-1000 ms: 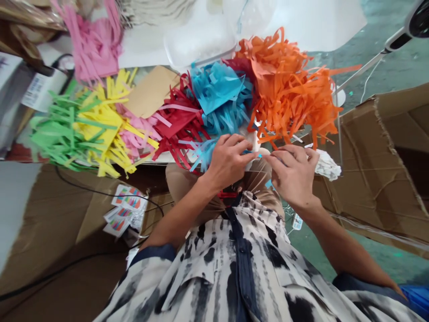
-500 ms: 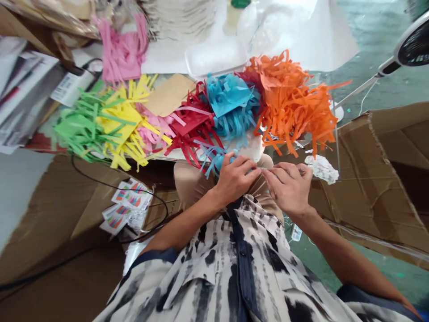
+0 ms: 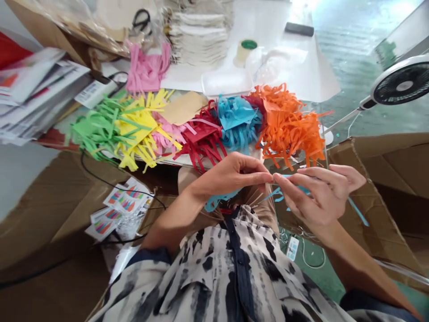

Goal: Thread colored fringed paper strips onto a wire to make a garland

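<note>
My left hand (image 3: 231, 175) and my right hand (image 3: 317, 194) meet at the fingertips in front of my waist. Between them they pinch a strip of blue fringed paper (image 3: 284, 190), and more blue fringe (image 3: 217, 202) hangs below my left hand. Just beyond my hands lie bunches of fringed paper: orange (image 3: 288, 129), blue (image 3: 237, 123), red (image 3: 201, 141), pink (image 3: 164, 138), yellow (image 3: 137, 129) and green (image 3: 97, 127). A kraft paper piece (image 3: 184, 107) lies among them.
A white plastic tray (image 3: 228, 82), a tape roll (image 3: 246, 51) and stacked white sheets (image 3: 197, 40) stand behind the paper. An open cardboard box (image 3: 378, 179) is at right, a fan (image 3: 400, 85) beyond it. Printed cards (image 3: 124, 201) lie on cardboard at left.
The view has tilted up, showing more of the far table. My hands have spread apart, my right hand moving right, and the blue strip now stretches between them. The crumpled white paper is out of sight.
</note>
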The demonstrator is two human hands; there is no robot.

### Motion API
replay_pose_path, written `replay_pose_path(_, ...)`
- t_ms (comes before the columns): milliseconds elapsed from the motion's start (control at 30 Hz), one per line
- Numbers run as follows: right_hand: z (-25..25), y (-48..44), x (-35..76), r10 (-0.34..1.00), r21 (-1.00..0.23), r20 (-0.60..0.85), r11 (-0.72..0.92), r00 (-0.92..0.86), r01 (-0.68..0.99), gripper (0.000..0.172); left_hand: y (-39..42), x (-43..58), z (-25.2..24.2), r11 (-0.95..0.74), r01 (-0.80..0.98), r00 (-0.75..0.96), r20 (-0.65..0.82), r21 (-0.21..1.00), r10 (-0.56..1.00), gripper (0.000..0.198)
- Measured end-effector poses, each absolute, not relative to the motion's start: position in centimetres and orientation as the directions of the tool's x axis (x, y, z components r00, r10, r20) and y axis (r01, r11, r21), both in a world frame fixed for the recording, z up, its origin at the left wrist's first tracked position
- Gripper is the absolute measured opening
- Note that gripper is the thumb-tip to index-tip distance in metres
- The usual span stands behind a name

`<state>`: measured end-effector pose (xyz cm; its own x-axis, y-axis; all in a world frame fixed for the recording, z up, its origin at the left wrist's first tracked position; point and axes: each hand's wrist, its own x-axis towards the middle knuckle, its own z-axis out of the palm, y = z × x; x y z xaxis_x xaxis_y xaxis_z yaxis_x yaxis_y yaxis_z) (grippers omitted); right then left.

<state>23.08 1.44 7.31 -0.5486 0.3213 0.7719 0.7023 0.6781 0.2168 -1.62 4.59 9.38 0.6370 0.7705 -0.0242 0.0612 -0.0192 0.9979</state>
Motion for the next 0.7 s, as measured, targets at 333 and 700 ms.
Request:
replay_pose_path(333, 6.1, 3.6, 20.0, 0.639, -0.2, 0.73, 0.538, -0.241, 0.819, 0.01, 4.6, -1.7, 6.4, 0.392, -0.211, 0.539, -0.228, 0.896, 0.811, 0.033)
replay_pose_path(700, 7.4, 6.4, 18.8, 0.852, -0.552, 0.485, 0.471, -0.195, 0.688, 0.014, 5.5, -2.3, 6.7, 0.335, -0.186, 0.427, -0.231, 0.924, 0.874, 0.032)
